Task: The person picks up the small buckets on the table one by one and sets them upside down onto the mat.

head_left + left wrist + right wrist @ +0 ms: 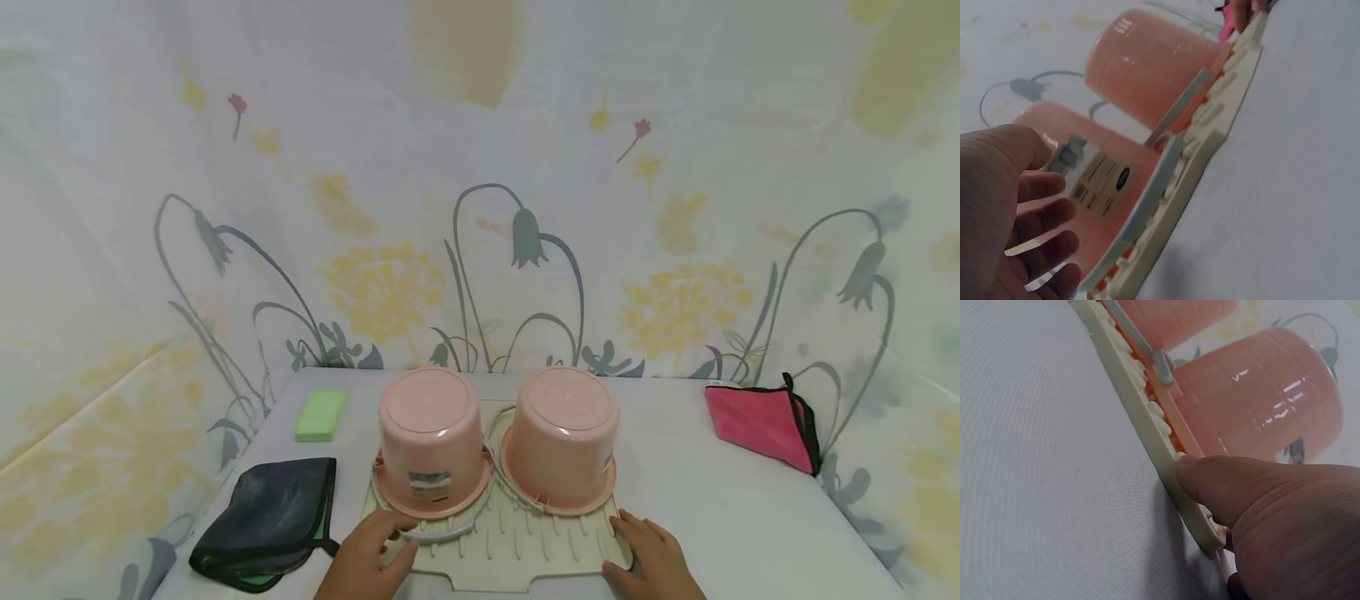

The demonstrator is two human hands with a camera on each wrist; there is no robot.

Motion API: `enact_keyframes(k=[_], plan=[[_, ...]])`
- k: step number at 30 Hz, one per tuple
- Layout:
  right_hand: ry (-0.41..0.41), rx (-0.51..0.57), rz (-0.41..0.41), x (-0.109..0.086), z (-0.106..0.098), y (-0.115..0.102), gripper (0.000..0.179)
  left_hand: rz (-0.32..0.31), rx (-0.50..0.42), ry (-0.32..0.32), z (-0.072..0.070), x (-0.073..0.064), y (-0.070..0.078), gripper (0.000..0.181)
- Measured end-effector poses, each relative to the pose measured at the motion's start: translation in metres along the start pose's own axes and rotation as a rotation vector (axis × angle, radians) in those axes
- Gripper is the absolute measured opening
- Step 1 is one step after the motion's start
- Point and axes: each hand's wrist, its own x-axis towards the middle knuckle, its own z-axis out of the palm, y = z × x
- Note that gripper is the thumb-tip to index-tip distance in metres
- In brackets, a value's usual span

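Two pink buckets, a left bucket (397,446) and a right bucket (566,450), stand upside down side by side on a cream ribbed draining board (517,546). Each has a pale grey handle; the left bucket's handle (444,534) lies across its front. My left hand (365,560) is by the board's front left corner, close to that handle. In the left wrist view its fingers (1047,219) are loosely bent, with nothing held. My right hand (654,558) grips the board's front right corner, the thumb (1210,478) on its edge; the other fingers are mostly hidden.
At the left lie a folded dark cloth (277,508) with a green underside and, behind it, a light green sponge block (321,415). A pink cloth (761,421) with black trim lies at the far right. A flower-patterned curtain (480,167) hangs behind the white table (712,500).
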Motion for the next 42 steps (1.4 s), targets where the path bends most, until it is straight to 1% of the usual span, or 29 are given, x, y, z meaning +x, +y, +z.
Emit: enact_keyframes(k=[3,5,8,12,14,16,21,23,26,31,34,36,40,42], plan=[[-0.021,0.021,0.011,0.001,-0.002,0.002,0.067,-0.084,0.006,0.104,-0.005,-0.002,-0.012,0.025],[-0.028,0.021,0.01,0.002,-0.002,0.003,0.067,-0.131,0.044,0.147,-0.004,-0.001,-0.019,0.032],[-0.024,0.008,0.005,0.002,-0.002,0.004,0.067,-0.181,0.138,0.162,-0.001,0.002,-0.028,0.045],[-0.013,0.002,-0.007,0.001,-0.001,0.005,0.066,-0.193,0.246,0.18,0.003,0.003,-0.034,0.056],[-0.013,0.01,-0.013,0.001,0.0,0.006,0.066,-0.192,0.276,0.188,0.004,0.003,-0.035,0.06],[-0.019,0.015,-0.016,0.001,0.0,0.006,0.066,-0.225,0.305,0.164,0.005,0.002,-0.037,0.068],[-0.028,0.009,-0.014,0.0,0.0,0.005,0.066,-0.345,0.35,0.03,0.006,0.001,-0.042,0.096],[-0.028,0.006,-0.016,0.0,-0.001,0.005,0.066,-0.365,0.365,-0.003,0.006,0.001,-0.043,0.105],[-0.034,0.015,-0.011,0.0,0.0,0.004,0.067,-0.372,0.382,-0.029,0.005,0.001,-0.044,0.111],[-0.061,0.033,0.011,0.001,-0.001,0.002,0.069,-0.382,0.38,-0.046,0.003,0.0,-0.044,0.111],[-0.06,0.038,0.01,0.0,0.0,0.004,0.069,-0.389,0.381,-0.05,0.003,0.0,-0.044,0.109],[-0.035,0.021,-0.01,-0.001,0.002,0.006,0.067,-0.385,0.383,-0.055,0.004,0.002,-0.044,0.109],[0.045,-0.055,-0.058,-0.005,0.005,0.01,0.062,-0.366,0.36,-0.074,0.003,0.004,-0.042,0.104],[0.031,-0.048,-0.059,-0.006,0.003,0.01,0.063,-0.343,0.34,-0.077,0.001,0.005,-0.04,0.097]])
